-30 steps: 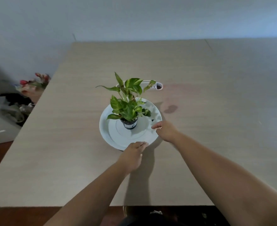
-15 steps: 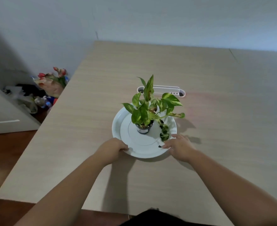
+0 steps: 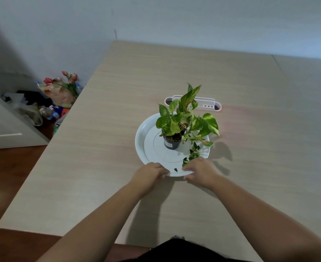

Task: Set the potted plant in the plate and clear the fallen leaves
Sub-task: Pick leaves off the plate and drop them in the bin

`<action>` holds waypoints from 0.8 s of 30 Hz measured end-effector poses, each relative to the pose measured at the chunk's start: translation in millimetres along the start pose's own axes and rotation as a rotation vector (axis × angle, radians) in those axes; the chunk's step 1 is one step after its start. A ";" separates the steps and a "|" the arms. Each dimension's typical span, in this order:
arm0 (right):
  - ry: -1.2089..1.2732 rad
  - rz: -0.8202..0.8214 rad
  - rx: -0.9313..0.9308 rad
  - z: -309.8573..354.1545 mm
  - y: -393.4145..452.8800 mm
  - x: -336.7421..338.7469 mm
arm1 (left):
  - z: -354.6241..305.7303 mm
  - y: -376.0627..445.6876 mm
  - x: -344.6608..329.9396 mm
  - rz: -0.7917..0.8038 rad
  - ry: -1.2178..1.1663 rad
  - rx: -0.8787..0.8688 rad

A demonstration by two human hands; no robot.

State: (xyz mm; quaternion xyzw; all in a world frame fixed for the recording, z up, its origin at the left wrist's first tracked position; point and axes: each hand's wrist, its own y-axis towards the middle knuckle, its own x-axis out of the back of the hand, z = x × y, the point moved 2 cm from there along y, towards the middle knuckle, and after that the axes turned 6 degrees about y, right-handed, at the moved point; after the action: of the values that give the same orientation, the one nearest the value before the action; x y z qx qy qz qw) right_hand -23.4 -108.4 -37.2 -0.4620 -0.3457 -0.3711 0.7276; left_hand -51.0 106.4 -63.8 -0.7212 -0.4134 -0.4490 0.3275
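A potted plant (image 3: pixel 182 122) with green and yellow leaves stands upright in a small dark pot (image 3: pixel 172 143) near the middle of a round white plate (image 3: pixel 146 146) on the wooden table. A trailing stem with small leaves (image 3: pixel 192 155) lies across the plate's right side. A small dark leaf scrap (image 3: pixel 175 169) lies on the near rim. My left hand (image 3: pixel 149 173) grips the near rim from the left. My right hand (image 3: pixel 200 171) grips the near rim from the right, fingers over the stem's end.
A white and pink desk organiser (image 3: pixel 210 105) sits just behind the plate. The table's left edge (image 3: pixel 61 129) drops to a floor with a flower bouquet (image 3: pixel 63 87), bottles and bags. A white cabinet (image 3: pixel 4 129) stands at far left.
Both hands have slid along the plate's rim toward each other at its near edge. The plate and plant have turned, bringing the trailing stem toward my right hand. My view shifted left.
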 end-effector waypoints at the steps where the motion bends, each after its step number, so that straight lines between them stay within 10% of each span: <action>1: 0.007 -0.005 -0.022 -6.8 -0.4 5.7 | 2.9 -0.1 2.2 0.006 -0.035 0.027; 16: 0.359 -0.083 -0.118 -17.3 12.5 7.7 | 10.8 40.7 31.0 0.171 0.065 0.313; 24: 0.113 0.030 -0.199 -13.8 30.9 20.8 | -29.9 77.4 -6.2 0.158 0.008 0.487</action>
State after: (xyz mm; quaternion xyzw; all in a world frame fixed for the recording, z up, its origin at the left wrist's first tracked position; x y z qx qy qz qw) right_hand 15.4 -116.6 -37.0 -0.5155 -0.2585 -0.4181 0.7019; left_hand 5.1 44.9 -65.9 -0.6494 -0.4505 -0.3121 0.5272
